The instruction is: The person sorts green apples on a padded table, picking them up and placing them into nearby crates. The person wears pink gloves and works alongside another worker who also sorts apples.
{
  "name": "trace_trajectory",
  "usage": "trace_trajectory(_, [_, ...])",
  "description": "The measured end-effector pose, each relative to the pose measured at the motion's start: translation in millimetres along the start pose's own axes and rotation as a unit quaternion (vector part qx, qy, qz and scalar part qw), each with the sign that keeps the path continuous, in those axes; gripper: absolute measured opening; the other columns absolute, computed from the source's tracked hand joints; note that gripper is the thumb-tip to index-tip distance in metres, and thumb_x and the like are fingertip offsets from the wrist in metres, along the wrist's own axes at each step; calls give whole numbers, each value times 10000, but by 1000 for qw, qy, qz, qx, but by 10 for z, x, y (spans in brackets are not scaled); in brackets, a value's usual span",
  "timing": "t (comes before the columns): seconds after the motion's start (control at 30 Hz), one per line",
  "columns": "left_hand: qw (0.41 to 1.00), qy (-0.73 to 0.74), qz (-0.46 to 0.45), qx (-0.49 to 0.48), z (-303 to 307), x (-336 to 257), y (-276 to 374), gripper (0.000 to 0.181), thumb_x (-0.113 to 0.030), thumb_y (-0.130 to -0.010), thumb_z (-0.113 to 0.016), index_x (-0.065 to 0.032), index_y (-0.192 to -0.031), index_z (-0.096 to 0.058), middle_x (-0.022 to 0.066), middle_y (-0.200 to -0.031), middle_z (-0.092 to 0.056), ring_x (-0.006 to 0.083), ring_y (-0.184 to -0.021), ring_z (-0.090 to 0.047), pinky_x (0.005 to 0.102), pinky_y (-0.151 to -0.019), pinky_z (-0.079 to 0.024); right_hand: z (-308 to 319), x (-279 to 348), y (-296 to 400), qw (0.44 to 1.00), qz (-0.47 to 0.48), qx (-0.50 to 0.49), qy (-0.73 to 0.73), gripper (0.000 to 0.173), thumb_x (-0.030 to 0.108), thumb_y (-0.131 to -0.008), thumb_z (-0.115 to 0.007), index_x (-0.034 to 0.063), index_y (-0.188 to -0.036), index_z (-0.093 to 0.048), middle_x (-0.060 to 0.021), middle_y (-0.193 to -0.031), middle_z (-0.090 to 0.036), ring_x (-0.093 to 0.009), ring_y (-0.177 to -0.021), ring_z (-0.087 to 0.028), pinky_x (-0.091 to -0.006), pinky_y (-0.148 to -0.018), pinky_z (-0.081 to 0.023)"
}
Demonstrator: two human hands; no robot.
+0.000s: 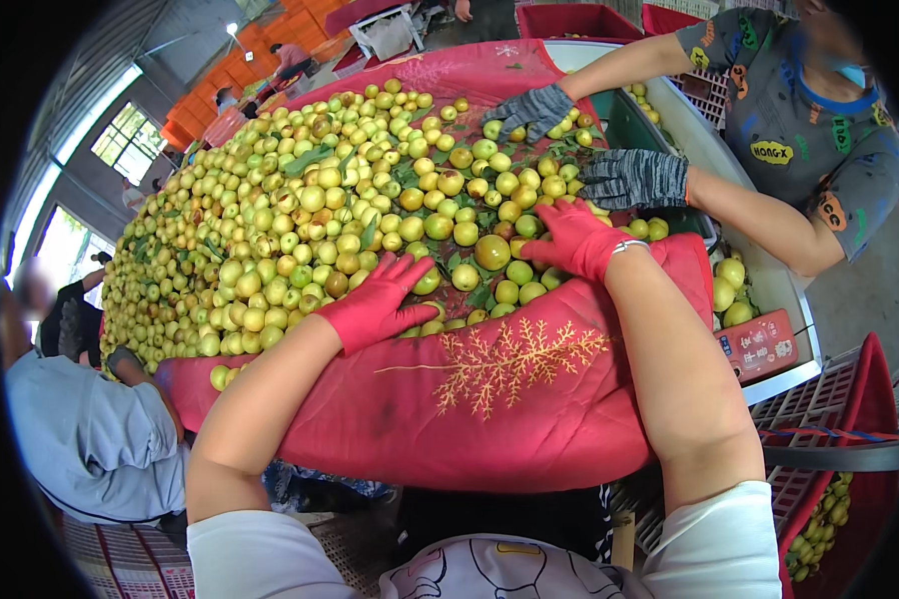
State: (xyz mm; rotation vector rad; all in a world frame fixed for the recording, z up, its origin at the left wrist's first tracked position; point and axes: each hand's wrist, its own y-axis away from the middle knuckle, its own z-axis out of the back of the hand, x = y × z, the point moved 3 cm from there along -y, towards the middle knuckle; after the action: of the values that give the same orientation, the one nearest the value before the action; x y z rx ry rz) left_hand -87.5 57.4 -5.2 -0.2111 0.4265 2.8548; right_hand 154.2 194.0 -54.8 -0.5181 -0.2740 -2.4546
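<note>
Round yellow-green fruits, apparently jujubes, lie heaped with loose leaves on a red quilted cloth. Some have brown patches. My left hand, in a red glove, rests palm down at the near edge of the heap, fingers spread and touching fruit. My right hand, gloved the same, lies over fruits at the right of the heap with its fingers apart. No fruit shows gripped in either hand, though the palms are hidden. A larger greenish-brown fruit sits between my hands.
Across the right corner, a co-worker's grey-gloved hands reach over the fruit, one close to my right hand. A dark green bin and a red box are at the right. Another person works at left. A red-lined crate stands lower right.
</note>
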Motion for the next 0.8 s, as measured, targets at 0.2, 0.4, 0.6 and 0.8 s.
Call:
trace_trajectory(0.2, [975, 114, 7, -189, 423, 80, -901, 442, -312, -846, -620, -77, -1213, -549, 197, -1162, -590, 340, -1060, -576, 377, -895, -456, 60, 85, 58, 999, -21, 49, 10, 859, 555, -699, -639, 67, -1359, -386, -267, -1418, -295, -458, -1325, -234, -483, -1082, -255])
trace_trajectory(0.4, [967, -27, 153, -202, 249, 619, -1765, 596, -333, -684, -724, -130, -1208, -526, 170, -1129, -596, 336, -1057, -568, 418, -920, -459, 37, 118, 46, 998, -12, 53, -8, 868, 561, -719, -618, 25, -1357, -374, -296, -1423, -272, -469, -1340, -199, -468, -1104, -214])
trace_trajectory(0.6, [965, 187, 66, -173, 344, 272, -1703, 601, -134, -701, -742, -92, -1237, -472, 141, -1183, -560, 266, -1029, -570, 353, -879, -465, 6, 27, 50, 999, -29, 41, -5, 819, 534, -722, -622, 18, -1322, -409, -295, -1407, -298, -475, -1331, -218, -469, -1098, -237])
trace_trajectory(0.8, [873, 461, -51, -151, 667, -149, -1011, 589, -26, -729, -723, -62, -1256, -462, 57, -1128, -560, 136, -1013, -547, 279, -865, -460, 16, 172, 7, 998, -27, 50, -1, 809, 529, -719, -630, 37, -1324, -416, -292, -1404, -305, -471, -1328, -229, -487, -1084, -262])
